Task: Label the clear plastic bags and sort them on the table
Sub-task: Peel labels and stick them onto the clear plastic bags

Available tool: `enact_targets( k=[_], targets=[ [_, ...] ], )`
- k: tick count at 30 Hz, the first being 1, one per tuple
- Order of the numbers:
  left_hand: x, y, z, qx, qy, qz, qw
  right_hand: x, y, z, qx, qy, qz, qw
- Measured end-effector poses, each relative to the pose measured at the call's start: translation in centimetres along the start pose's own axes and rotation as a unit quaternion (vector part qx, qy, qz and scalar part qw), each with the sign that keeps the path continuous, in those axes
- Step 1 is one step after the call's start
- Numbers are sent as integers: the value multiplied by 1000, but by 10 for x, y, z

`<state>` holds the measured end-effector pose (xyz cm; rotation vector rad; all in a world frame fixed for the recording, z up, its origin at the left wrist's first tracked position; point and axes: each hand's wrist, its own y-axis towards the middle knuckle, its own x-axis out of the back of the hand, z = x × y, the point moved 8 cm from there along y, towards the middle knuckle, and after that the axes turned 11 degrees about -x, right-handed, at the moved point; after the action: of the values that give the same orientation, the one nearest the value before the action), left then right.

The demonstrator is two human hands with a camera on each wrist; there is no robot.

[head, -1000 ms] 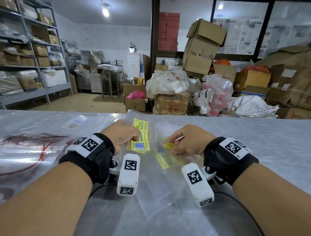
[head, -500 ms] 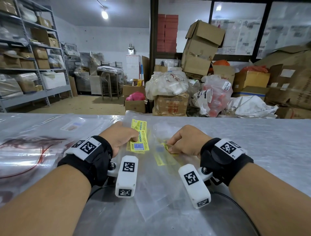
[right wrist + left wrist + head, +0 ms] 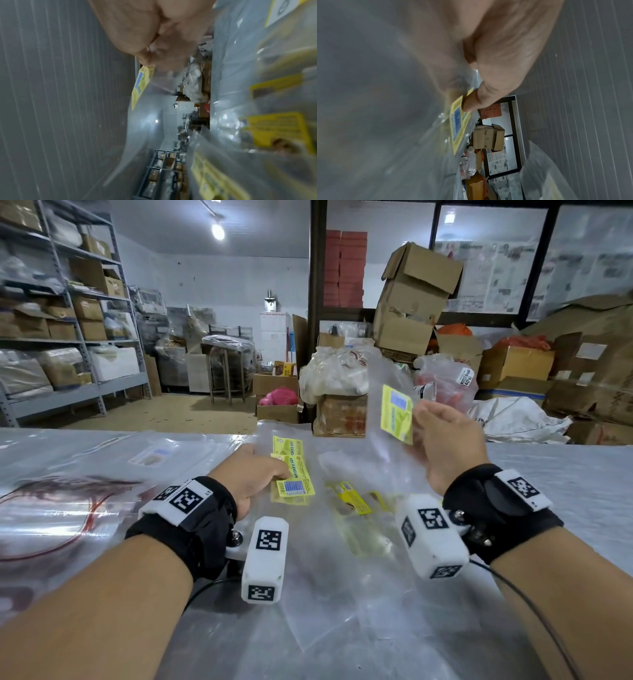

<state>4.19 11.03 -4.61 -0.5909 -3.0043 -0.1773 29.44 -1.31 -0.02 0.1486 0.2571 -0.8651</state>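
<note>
My right hand (image 3: 419,422) is raised above the table and pinches a clear plastic bag (image 3: 383,385) by its yellow label (image 3: 396,413); the right wrist view shows the same label (image 3: 142,83) under my fingertips. My left hand (image 3: 274,474) stays low on a pile of clear bags with yellow labels (image 3: 295,487), thumb on top. In the left wrist view the thumb (image 3: 471,102) presses on the label (image 3: 458,125) with the fingers beneath the plastic. More labelled bags (image 3: 349,503) lie flat between my wrists.
The metal table (image 3: 565,491) is covered at the left by large clear bags (image 3: 85,474), one showing red cord. Beyond the far edge stand cardboard boxes (image 3: 411,313), filled plastic sacks (image 3: 335,374) and shelving (image 3: 68,337).
My right hand has lifted one labelled bag off the table, up and to the right. The left hand has kept its place on the pile.
</note>
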Motion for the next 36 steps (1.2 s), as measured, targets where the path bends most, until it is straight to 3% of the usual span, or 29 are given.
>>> enact_targets(
  k=[2,4,8,11,14,19,24,31,36],
  targets=[
    [-3,2,0,-5,-17,9,1000,-3,0,-3,-24,64,18,998],
    [-6,0,-5,-22,-40,15,999,-12,-4,-13,-50,47,43,997],
    [-18,-7,-16,-56,-90,45,993,-38,-21,-38,-87,-95,127,983],
    [-28,-10,-21,-76,-88,75,990,-45,-26,-40,-49,-207,141,967],
    [-25,-9,-27,-105,-51,55,992,-55,-33,-41,-33,-296,173,939],
    [-16,-10,-55,-147,-58,15,987,-78,-63,-36,-94,-225,314,918],
    [-1,-14,-78,-149,-56,26,987,-96,-77,-2,-18,-237,303,923],
    [78,-53,-73,-109,13,8,994,-160,-107,-6,-21,-184,285,940],
    [169,-84,-52,-72,84,-36,993,-237,-162,-44,-83,-174,348,918]
  ],
)
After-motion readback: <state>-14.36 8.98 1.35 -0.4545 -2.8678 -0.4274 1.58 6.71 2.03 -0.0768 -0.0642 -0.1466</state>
